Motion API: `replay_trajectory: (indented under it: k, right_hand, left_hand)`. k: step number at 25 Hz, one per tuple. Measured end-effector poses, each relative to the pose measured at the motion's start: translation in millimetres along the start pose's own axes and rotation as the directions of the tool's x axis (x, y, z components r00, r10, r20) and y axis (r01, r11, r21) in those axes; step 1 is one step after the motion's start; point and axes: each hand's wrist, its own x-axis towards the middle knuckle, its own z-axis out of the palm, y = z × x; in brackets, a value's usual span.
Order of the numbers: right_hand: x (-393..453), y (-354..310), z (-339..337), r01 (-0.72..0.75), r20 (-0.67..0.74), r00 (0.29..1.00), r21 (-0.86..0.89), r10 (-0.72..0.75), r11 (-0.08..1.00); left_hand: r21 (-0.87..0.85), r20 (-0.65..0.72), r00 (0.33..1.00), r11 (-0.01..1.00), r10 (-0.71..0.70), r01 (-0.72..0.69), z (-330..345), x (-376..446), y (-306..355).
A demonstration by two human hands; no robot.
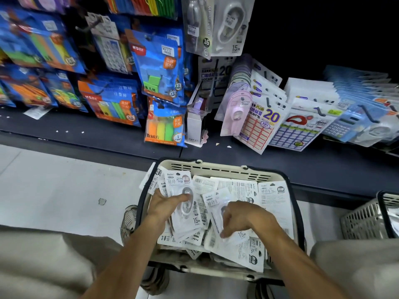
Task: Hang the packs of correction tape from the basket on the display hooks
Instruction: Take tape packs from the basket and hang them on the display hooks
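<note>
— Many packs of correction tape [226, 212] are still lying in the basket [216, 168], heaped from its far wall to its near rim. So the job is looking barely under way.

— Are any hanging yet?

— A couple of white tape packs marked 15m [231, 24] are hanging on the display above the shelf, near its top edge; whether they are coming from this basket, I cannot tell. The dark hooks [370, 115] at the right end of the shelf are carrying stickers and calculators.

— What are the hands doing?

— Both are working inside the basket. The left hand [166, 203] is gripping a fanned bunch of packs [183, 199] over the basket's left side, thumb pressing across the top one. The right hand [239, 216] is curling its fingers onto a single pack [224, 214] near the middle, seemingly pinching it to add to the bunch.

— What is left, then?

— Nearly everything, I judge: gathering, lifting, and threading each pack's hole onto a hook.
</note>
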Motion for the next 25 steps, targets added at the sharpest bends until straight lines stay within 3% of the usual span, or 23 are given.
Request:
replay_trajectory:
  k: [1,3,5,7,9,11,13,14,15,17,19,23,25]
  right_hand:
    - [2.7,2.8,5.2,-0.048,-0.11,0.992,0.075,0.056,0.996]
    - [8.8,6.7,22.0,-0.155,-0.357,0.912,0.161,0.204,0.975]
    - [14.0,4.3,44.6,-0.228,-0.377,0.885,0.16,0.273,0.96]
    - [23.5,-0.6,64.7,-0.231,-0.373,0.893,0.097,0.251,0.968]
    - [31.5,1.6,67.5,-0.211,-0.356,0.896,0.186,0.265,0.96]
    - [32.2,12.0,52.0,-0.164,-0.248,0.906,0.538,0.342,0.827]
    - [23.9,25.3,33.6,-0.045,-0.095,0.956,0.886,0.276,0.461]
    - [20.4,29.6,25.7,0.007,-0.073,0.977,0.951,0.202,0.309]
    - [18.4,29.0,19.4,0.054,-0.089,0.987,0.969,0.137,0.243]
    - [17.1,12.7,15.2,0.14,-0.158,0.986,0.962,0.06,0.236]
    - [21.3,-12.9,23.0,0.182,-0.208,0.975,0.948,0.077,0.26]
    - [23.9,-28.9,30.9,0.27,-0.279,0.948,0.959,0.154,0.082]
    - [21.7,-30.6,32.3,0.28,-0.291,0.95,0.954,0.109,0.111]
  left_hand:
    - [0.011,0.008,1.0,1.0,0.002,-0.002,-0.2,-0.3,0.0]
    - [0.025,0.029,1.0,1.0,0.01,-0.01,-1.1,0.7,-4.0]
    - [0.033,0.048,0.999,0.999,0.011,-0.013,-3.0,2.2,-7.5]
    - [0.041,0.062,0.998,0.999,0.008,-0.011,-4.5,3.2,-9.5]
    - [0.063,0.085,0.996,0.998,0.0,-0.005,-4.0,4.1,-11.0]
    - [0.068,0.112,0.994,0.998,-0.004,-0.003,-2.7,2.3,-9.5]
    - [0.042,0.139,0.99,0.999,-0.006,0.0,-2.7,1.6,-9.2]
    - [0.035,0.145,0.989,0.999,-0.008,0.003,-2.9,1.9,-9.7]
    - [0.032,0.151,0.988,0.999,-0.011,0.006,-3.0,1.3,-9.4]
    - [0.039,0.193,0.981,0.999,-0.018,0.011,-0.7,-5.8,-6.4]
    - [0.075,0.264,0.964,0.997,-0.013,-0.007,3.1,-12.9,-2.2]
    - [0.006,0.361,0.933,1.0,-0.012,0.011,1.9,-16.3,4.9]
    - [0.019,0.405,0.913,0.999,-0.044,0.04,-0.1,-19.0,4.9]
